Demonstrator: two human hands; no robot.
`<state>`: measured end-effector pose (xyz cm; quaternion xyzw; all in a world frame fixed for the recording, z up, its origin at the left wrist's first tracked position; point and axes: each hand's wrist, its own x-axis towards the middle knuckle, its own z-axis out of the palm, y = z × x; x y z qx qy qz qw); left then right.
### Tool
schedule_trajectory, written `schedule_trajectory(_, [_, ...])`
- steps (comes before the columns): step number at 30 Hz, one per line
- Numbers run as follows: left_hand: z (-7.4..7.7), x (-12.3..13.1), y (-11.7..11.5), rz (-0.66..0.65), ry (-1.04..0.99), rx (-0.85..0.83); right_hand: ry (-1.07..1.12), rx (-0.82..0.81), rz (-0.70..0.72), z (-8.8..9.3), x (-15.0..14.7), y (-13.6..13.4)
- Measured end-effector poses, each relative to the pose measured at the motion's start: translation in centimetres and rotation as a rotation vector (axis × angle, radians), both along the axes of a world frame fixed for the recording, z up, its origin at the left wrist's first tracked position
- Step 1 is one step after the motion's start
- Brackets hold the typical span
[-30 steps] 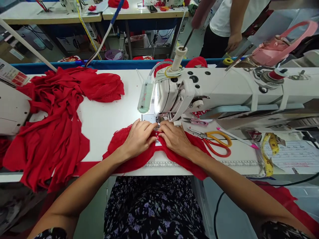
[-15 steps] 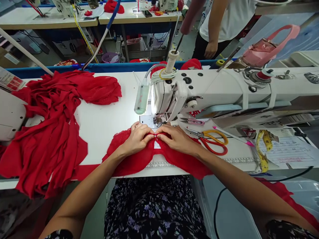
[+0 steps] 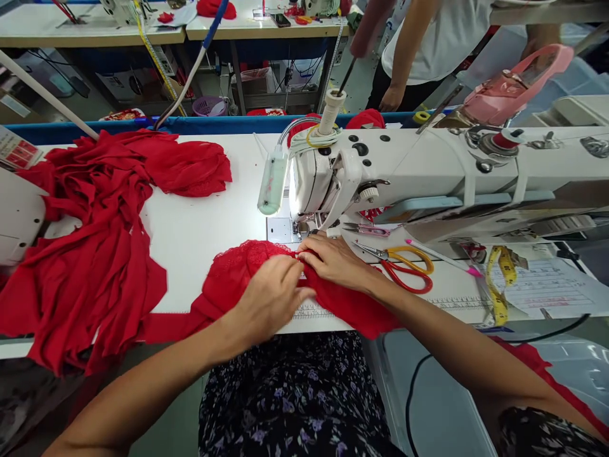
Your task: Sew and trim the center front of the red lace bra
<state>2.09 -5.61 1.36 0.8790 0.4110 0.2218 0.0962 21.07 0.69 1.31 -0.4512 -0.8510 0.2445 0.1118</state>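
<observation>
A red lace-edged bra lies on the sewing table just in front of the machine's presser foot. Pinched at its middle, near the needle area, the fabric is held by my right hand, whose thumb and fingers are closed on it. My left hand is over the left cup, slightly blurred, with bent fingers and the thumb standing apart from them. Its fingertips are partly hidden, and no thing shows between thumb and fingers. The centre of the bra is mostly covered by my hands.
The white sewing machine spans the right side. Scissors, thread snips, a pink-tipped pen and a yellow measuring tape lie right of my hands. Red fabric is heaped at left. Another person stands beyond.
My left hand has left the bra's middle, moving toward me and turning, its thumb now apart. The left cup has folded upward. My right hand keeps its pinch in nearly the same place.
</observation>
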Motion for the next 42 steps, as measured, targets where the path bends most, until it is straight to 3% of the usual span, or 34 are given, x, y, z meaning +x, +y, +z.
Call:
schedule_trajectory(4, [-2.3,0.5,-2.7,-0.046,0.106,0.073,0.003,0.052,-0.036,-0.3,0.0,-0.2])
schedule_trajectory(8, [-3.8,0.0,-2.9,-0.08,0.131,0.094,-0.008,0.138,-0.03,-0.9,-0.2,-0.2])
schedule_trajectory(19, [-3.9,-0.1,-3.3,-0.087,0.1,0.043,-0.081,0.208,-0.057,-1.4,-0.2,0.1])
schedule_trajectory(23, [-2.7,-0.4,-2.9,-0.08,0.048,-0.013,-0.088,0.32,-0.107,-1.2,0.0,-1.1])
schedule_trajectory(27, [-1.0,-0.4,-1.6,-0.05,-0.129,-0.127,0.167,0.318,-0.174,-1.2,0.0,-4.1])
schedule_trajectory(30, [-1.4,-0.5,-0.4,0.043,-0.252,-0.101,0.289,0.23,-0.125,-1.9,0.3,-5.5])
schedule_trajectory(36, [-3.6,-2.5,0.7,0.062,-0.083,-0.093,0.209,0.195,-0.001,-3.1,2.2,-4.0])
schedule_trajectory(42, [-2.9,-3.9,1.4,-0.011,0.033,-0.113,0.162,0.169,0.018,-3.0,2.8,-3.5])
